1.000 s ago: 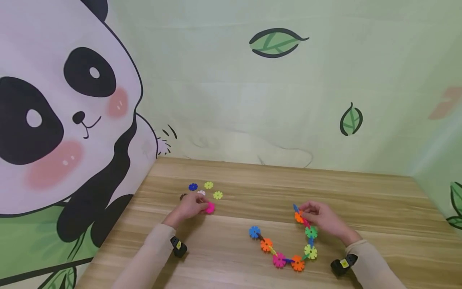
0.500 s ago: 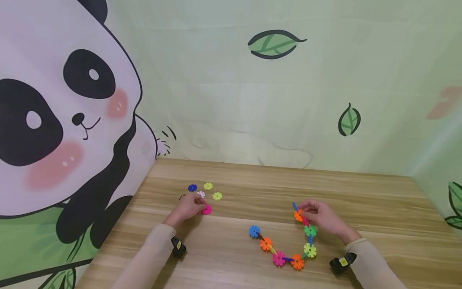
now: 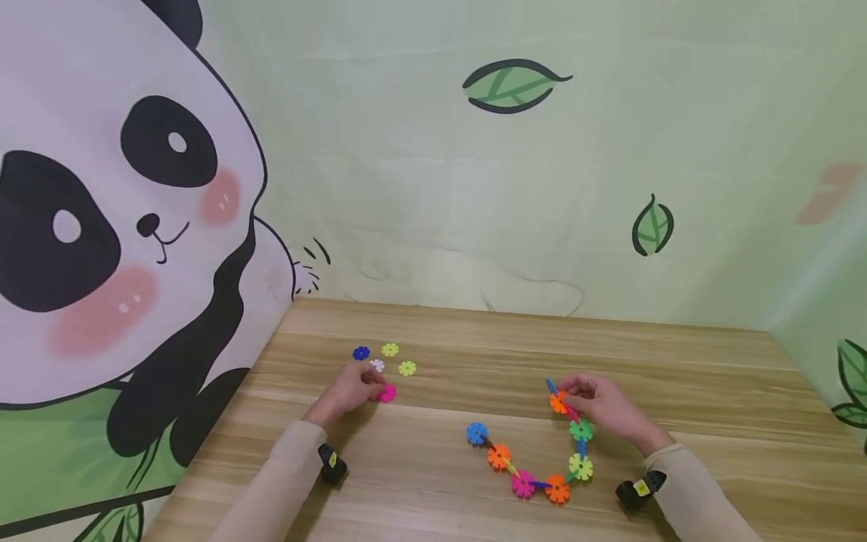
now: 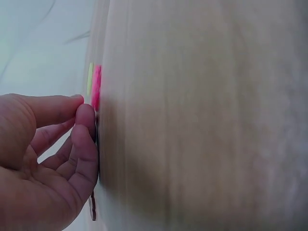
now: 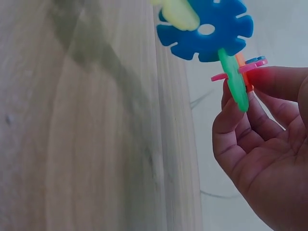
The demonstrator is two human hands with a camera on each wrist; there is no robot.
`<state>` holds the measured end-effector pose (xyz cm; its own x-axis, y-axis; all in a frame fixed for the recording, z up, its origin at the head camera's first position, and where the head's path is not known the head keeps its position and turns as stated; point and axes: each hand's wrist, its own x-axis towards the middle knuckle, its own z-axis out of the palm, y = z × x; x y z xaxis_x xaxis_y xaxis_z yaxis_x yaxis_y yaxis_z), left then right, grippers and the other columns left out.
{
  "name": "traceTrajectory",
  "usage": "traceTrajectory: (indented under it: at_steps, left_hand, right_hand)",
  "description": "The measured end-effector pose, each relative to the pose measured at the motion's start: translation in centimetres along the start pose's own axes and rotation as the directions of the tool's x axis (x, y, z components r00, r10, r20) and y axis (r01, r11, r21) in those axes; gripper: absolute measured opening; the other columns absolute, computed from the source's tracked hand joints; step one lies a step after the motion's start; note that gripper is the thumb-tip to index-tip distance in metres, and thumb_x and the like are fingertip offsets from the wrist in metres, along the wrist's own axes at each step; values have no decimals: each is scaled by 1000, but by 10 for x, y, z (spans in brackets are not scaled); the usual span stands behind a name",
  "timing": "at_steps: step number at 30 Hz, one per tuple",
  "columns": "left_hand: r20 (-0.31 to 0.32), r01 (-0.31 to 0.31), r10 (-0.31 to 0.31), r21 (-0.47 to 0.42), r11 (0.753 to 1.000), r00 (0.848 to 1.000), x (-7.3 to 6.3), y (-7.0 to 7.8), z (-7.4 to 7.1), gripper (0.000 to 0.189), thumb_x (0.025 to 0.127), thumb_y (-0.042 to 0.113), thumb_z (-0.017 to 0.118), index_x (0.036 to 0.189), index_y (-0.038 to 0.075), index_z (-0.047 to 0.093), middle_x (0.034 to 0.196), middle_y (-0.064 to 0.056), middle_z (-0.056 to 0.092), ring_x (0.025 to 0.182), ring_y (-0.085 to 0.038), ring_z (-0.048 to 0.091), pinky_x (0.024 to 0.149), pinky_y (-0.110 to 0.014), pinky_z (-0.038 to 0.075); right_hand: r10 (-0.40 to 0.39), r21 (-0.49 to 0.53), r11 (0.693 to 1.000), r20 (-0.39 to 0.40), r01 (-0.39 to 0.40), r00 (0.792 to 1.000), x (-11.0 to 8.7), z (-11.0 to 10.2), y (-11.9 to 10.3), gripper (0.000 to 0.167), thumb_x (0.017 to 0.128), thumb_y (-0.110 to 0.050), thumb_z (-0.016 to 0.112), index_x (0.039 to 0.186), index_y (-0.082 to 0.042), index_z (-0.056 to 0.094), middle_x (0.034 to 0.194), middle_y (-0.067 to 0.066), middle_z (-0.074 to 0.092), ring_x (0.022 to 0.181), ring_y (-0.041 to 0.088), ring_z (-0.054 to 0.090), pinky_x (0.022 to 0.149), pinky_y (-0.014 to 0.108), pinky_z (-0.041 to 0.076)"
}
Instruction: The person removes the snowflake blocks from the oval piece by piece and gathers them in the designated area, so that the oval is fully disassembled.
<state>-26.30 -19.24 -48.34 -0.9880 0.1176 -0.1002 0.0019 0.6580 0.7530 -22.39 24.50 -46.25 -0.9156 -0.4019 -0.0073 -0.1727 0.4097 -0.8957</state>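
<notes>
In the head view my left hand [image 3: 351,389] is at the left of the table, its thumb and fingertips pinching the edge of a pink notched plastic snowflake disc [image 3: 387,393]. That disc [image 4: 96,86] lies flat and edge-on in the left wrist view. My right hand [image 3: 605,404] grips a linked chain of coloured snowflake discs near its far end, fingers on a pink disc [image 5: 255,66] beside an orange disc [image 3: 558,403]. A blue disc [image 3: 552,386] tips that end. The rest of the chain curves round to a blue disc [image 3: 477,433] at its other end.
Loose discs lie just beyond my left hand: a dark blue disc [image 3: 361,353], a white disc [image 3: 377,365] and two yellow discs, one yellow disc [image 3: 407,368] nearer. The wooden table [image 3: 420,467] meets a printed backdrop [image 3: 420,188] behind.
The pink disc has shifted slightly left with my left fingers, then stayed. My right hand and the chain have hardly moved.
</notes>
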Motion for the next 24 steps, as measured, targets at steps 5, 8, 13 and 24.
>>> traceTrajectory:
  at_steps: [5,8,13,24]
  left_hand:
    - [-27,-42,42,-20,999,999,-3,4,3,9,85,2,67,94,2,67,85,-5,63,75,-17,57,63,-28,47]
    - [-20,-91,91,-36,995,996,-4,18,8,13,85,4,67,98,1,67,89,-7,64,79,-17,59,64,-28,49]
    - [81,-193,202,-103,976,976,-2,54,26,18,87,5,65,104,-2,65,92,-8,62,78,-20,60,62,-30,51]
    - [291,-332,357,-132,934,888,8,124,95,20,90,4,63,109,-1,63,98,-8,63,84,-15,59,67,-25,50]
  right_hand:
    - [-12,-8,1000,12,12,1000,-1,0,-2,23,93,-6,58,111,7,58,90,12,62,72,17,57,60,26,49]
    - [-9,-15,1000,12,9,1000,-1,0,-4,24,94,-7,57,113,7,58,91,11,62,74,17,57,60,26,49]
    - [-6,-32,999,13,7,1000,-1,-1,-6,25,95,-10,56,115,5,60,93,10,64,77,18,58,62,27,50]
    - [-9,-63,998,-5,9,1000,6,5,-5,17,92,-16,62,101,-1,60,87,7,63,76,20,58,66,28,49]
